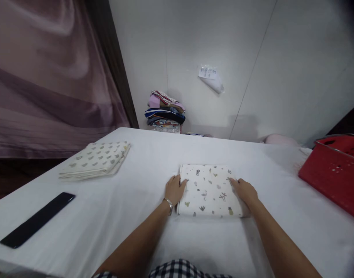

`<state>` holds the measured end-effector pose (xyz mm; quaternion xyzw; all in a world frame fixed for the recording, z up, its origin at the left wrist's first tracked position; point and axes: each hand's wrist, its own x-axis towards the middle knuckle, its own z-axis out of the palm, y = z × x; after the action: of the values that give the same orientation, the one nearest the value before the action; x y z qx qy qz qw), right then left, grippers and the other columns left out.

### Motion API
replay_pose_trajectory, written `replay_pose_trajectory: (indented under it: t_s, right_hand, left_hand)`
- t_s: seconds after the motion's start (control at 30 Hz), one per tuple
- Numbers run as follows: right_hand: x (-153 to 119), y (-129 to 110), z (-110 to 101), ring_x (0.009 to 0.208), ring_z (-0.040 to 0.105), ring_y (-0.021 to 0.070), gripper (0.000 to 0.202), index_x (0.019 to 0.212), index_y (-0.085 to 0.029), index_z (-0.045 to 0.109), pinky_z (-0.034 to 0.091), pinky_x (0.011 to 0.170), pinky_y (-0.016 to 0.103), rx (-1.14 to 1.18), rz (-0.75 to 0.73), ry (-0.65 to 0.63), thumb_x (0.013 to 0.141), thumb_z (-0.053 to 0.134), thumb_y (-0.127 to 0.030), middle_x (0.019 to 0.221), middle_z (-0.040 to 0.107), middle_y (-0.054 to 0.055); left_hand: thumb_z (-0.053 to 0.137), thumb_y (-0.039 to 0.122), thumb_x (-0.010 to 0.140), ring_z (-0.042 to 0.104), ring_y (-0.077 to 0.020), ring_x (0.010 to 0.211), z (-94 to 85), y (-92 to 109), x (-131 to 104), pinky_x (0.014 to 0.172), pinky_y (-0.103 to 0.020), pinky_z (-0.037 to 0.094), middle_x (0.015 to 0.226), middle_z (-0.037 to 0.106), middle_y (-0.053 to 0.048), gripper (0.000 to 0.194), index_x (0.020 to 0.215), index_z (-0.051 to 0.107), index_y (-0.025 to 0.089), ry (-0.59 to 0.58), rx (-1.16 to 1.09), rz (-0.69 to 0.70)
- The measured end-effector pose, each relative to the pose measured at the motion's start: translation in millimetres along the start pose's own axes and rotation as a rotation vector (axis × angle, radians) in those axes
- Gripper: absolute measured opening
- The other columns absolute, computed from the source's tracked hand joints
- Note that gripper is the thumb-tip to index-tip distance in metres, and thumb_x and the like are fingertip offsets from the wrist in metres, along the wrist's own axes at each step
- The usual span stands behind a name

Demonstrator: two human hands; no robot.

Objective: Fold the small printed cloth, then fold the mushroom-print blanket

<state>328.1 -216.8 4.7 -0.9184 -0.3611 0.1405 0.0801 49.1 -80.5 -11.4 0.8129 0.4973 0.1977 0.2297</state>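
Note:
A white folded cloth (pixel 208 193) with small prints of plants, pineapples and a bird lies in front of me on the white-covered table. My left hand (pixel 174 190) grips its left edge, thumb on top and the other fingers along the side. On the opposite edge, my right hand (pixel 244 191) holds it the same way, with its fingertips partly hidden. A second folded cloth (pixel 98 158), cream with greyish leaf-like prints, rests at the table's left side, apart from both hands.
A long black flat object (pixel 39 219) lies at the front left of the table (pixel 130 216). A red plastic basket (pixel 333 170) stands at the right. Behind the table are a stack of folded clothes (pixel 165 112) and a wall with a taped paper note (pixel 208 72). A pinkish curtain (pixel 49 77) hangs at left.

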Motion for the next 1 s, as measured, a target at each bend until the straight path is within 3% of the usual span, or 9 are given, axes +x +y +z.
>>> replay_pose_trajectory:
  t_s: [0.13,0.33,0.5,0.67,0.83,1.0]
  right_hand:
    - [-6,5,0,0.09,0.06,0.0284,0.069,0.097,-0.014,0.059,0.044,0.075,0.038,0.018,-0.015,-0.022,0.082,0.019,-0.069,0.099,0.063,0.016]
    - [-11,11,4,0.091,0.059,0.0291,0.067,0.1,-0.013,0.057,0.044,0.075,0.039,0.011,-0.004,-0.042,0.083,0.021,-0.067,0.102,0.062,0.017]
    - [-12,10,3,0.094,0.057,0.0299,0.064,0.108,-0.012,0.055,0.043,0.077,0.04,-0.013,-0.04,0.004,0.085,0.022,-0.063,0.102,0.061,0.016]
    - [2,-10,-5,0.11,0.049,0.0239,0.044,0.119,-0.015,0.051,0.038,0.09,0.033,-0.036,-0.279,0.259,0.091,0.03,-0.042,0.12,0.054,0.012]
    - [29,-45,-3,0.115,0.044,0.0187,0.034,0.117,-0.016,0.055,0.031,0.098,0.027,-0.054,-0.559,0.249,0.089,0.037,-0.022,0.123,0.054,0.007]
    - [52,-60,3,0.107,0.048,0.0198,0.029,0.107,-0.016,0.061,0.032,0.093,0.028,-0.115,-0.584,0.25,0.086,0.04,-0.016,0.111,0.06,0.008]
  left_hand:
    - [0.035,0.045,0.086,0.054,-0.0221,0.098,-6.9,1,-4,0.085,-0.032,0.038,0.103,0.062,-0.009,0.039,0.106,0.056,0.018,0.015,-0.034,-0.013]
    - [0.037,0.043,0.085,0.054,-0.0223,0.1,-4.0,6,-8,0.085,-0.031,0.038,0.107,0.061,-0.009,0.04,0.112,0.054,0.019,-0.03,-0.071,0.035]
    - [0.039,0.043,0.084,0.054,-0.0213,0.104,-6.8,-5,12,0.088,-0.03,0.039,0.115,0.058,-0.01,0.045,0.116,0.053,0.015,-0.028,-0.105,-0.06]
    - [0.042,0.034,0.084,0.055,-0.0181,0.1,-9.4,-10,49,0.091,-0.029,0.04,0.121,0.053,-0.009,0.042,0.12,0.052,0.015,0.052,-0.122,0.012]
    - [0.046,0.026,0.082,0.046,-0.0189,0.113,-4.8,-7,76,0.1,-0.03,0.034,0.122,0.052,-0.007,0.033,0.111,0.059,0.018,0.033,-0.045,0.124]
    - [0.047,0.022,0.08,0.046,-0.0207,0.113,-2.4,-7,83,0.099,-0.032,0.036,0.12,0.053,-0.007,0.027,0.102,0.061,0.018,0.057,-0.014,0.159]
